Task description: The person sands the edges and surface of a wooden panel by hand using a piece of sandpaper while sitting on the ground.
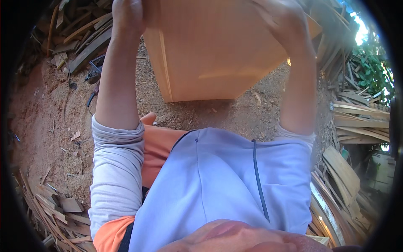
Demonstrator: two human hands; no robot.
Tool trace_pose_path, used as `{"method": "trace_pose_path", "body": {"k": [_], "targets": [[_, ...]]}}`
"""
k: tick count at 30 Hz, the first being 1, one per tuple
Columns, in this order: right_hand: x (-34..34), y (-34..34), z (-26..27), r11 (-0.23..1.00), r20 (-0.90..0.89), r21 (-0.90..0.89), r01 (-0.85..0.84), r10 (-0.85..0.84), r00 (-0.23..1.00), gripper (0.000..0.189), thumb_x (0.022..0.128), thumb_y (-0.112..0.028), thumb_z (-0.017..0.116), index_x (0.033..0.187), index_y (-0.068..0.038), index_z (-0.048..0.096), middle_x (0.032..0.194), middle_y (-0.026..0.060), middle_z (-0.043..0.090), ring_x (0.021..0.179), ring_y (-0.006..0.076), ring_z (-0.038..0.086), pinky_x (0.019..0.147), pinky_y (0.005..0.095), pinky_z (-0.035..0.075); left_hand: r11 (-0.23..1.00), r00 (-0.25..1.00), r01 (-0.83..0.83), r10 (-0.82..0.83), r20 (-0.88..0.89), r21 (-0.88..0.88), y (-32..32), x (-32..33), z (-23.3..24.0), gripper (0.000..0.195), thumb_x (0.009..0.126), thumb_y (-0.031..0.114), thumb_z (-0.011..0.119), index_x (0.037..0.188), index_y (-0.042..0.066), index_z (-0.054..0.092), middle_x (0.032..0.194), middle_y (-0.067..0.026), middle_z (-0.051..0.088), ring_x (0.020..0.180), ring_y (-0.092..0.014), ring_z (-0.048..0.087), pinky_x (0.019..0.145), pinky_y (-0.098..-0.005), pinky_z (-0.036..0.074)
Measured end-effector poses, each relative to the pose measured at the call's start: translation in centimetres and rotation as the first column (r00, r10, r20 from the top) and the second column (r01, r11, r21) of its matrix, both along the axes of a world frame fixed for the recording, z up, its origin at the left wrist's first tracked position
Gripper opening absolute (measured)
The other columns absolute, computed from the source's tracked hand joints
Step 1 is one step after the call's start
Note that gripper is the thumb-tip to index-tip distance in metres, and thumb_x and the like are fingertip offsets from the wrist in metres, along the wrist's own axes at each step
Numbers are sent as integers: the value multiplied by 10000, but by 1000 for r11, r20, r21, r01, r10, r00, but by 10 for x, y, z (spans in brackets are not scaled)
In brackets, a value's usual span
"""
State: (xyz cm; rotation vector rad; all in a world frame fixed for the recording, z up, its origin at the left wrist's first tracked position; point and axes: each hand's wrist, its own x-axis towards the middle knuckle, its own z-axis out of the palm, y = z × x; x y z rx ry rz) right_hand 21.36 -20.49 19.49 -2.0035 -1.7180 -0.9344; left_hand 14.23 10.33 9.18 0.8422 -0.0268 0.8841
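Observation:
A large reddish-brown wooden panel or box (214,56), with a paler edge strip along its left side, stands before me over the ground. My left hand (127,19) is at its upper left, cut off by the top of the picture, so its fingers are hidden. At the upper right, my right hand (280,19) lies against the wood, blurred, with its fingertips cut off or unclear. Whether either hand grips the wood cannot be told.
Sawdust covers the ground (75,119). Wood offcuts (91,47) are heaped at the upper left, with a cable (91,98) beside my left forearm. More offcuts (59,217) lie at the lower left, and stacked wood strips (362,123) stand at the right.

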Motion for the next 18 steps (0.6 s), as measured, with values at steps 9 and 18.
{"method": "trace_pose_path", "body": {"k": [9, 18], "targets": [[6, -2, 2, 999, 25, -1, -41, 41, 999, 36, 826, -51, 707, 861, -46, 718, 844, 116, 687, 847, 312, 667, 773, 408, 537, 1000, 1000, -1, 0, -27, -25, -1, 1, 3, 304, 1034, 362, 580, 1029, 76, 680, 942, -15, 684, 873, -133, 646, 844, -302, 510], [-4, 7, 7, 995, 29, 13, -100, 100, 995, 68, 820, -30, 739, 889, -26, 739, 832, 117, 705, 826, 281, 666, 765, 394, 532, 985, 988, -101, 116, -100, 140, -34, -13, 23, 291, 1033, 357, 584, 1010, 81, 675, 929, -13, 679, 864, -138, 650, 859, -309, 511]]}}
